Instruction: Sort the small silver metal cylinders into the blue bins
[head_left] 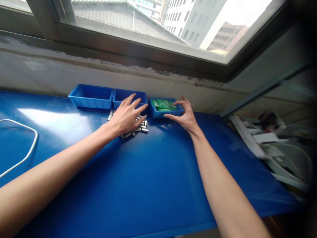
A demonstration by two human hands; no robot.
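My left hand [127, 115] is spread over a pile of small metallic pieces [142, 127], partly hiding them and the front of the middle blue bin [130, 93]. Its fingers are apart and hold nothing. At the right blue bin [160, 114], my right hand [184, 115] has thumb and fingers apart around the bin's right end. Whether its fingertips touch the rim cannot be made out. Inside that bin lies a green plastic packet [163, 104]. A third blue bin [92, 101], at the left, shows nothing inside.
The bins stand on a blue table [148, 185] along the wall below a window. A white cable [33, 145] curves over the table's left side. Beyond the right edge are a white fan-like object and other items [267, 138], blurred.
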